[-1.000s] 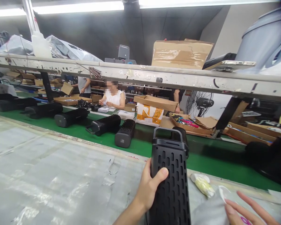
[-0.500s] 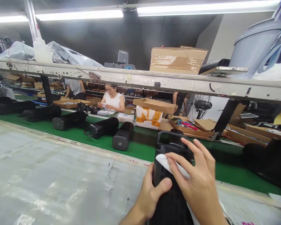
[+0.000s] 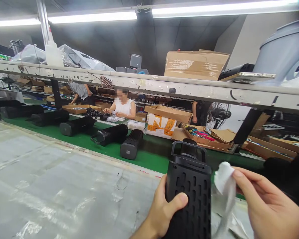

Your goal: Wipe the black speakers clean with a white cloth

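A tall black perforated speaker housing (image 3: 189, 196) with a carry handle on top stands upright on the plastic-covered workbench (image 3: 52, 189) in front of me. My left hand (image 3: 164, 207) is wrapped round its left side, thumb across the front. To the right of the housing, my right hand (image 3: 266, 205) pinches a crumpled white cloth (image 3: 224, 186) that hangs down beside it without touching the front face.
Several black speaker housings (image 3: 119, 137) lie on the green conveyor belt (image 3: 94, 144) behind the bench. An overhead shelf (image 3: 164, 84) carries a cardboard box (image 3: 195, 64). A seated person in white (image 3: 123, 106) works beyond; open cartons (image 3: 168, 114) and a fan (image 3: 218, 114) stand nearby.
My right hand first reached for the cloth on the bench, then pressed it on the housing's top front, and has now pulled it off to the right. The left hand kept its grip.
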`<action>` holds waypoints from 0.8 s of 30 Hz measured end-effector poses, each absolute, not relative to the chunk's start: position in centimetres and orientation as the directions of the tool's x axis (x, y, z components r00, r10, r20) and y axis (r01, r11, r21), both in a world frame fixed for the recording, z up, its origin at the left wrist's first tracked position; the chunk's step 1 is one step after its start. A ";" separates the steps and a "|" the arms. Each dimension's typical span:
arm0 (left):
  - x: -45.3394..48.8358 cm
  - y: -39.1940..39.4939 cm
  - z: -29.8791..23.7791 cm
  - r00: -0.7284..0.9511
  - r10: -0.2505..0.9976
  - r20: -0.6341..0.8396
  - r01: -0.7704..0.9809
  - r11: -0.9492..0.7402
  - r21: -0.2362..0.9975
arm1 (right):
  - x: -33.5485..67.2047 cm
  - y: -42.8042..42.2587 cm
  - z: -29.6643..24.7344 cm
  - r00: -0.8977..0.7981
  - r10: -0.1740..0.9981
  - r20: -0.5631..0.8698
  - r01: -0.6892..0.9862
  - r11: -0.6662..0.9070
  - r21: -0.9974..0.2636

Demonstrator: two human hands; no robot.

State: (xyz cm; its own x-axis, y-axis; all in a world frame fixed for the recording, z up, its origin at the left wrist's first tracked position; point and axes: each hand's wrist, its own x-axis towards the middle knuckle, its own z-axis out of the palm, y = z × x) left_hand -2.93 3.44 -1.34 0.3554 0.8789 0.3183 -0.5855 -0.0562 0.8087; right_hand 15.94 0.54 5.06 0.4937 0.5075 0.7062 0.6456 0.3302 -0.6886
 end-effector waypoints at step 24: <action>-2.9 4.2 -1.7 0.365 0.883 0.294 -0.588 -0.026 0.809 | 14.2 3.1 5.6 -0.152 0.602 0.784 0.747 0.589 -0.308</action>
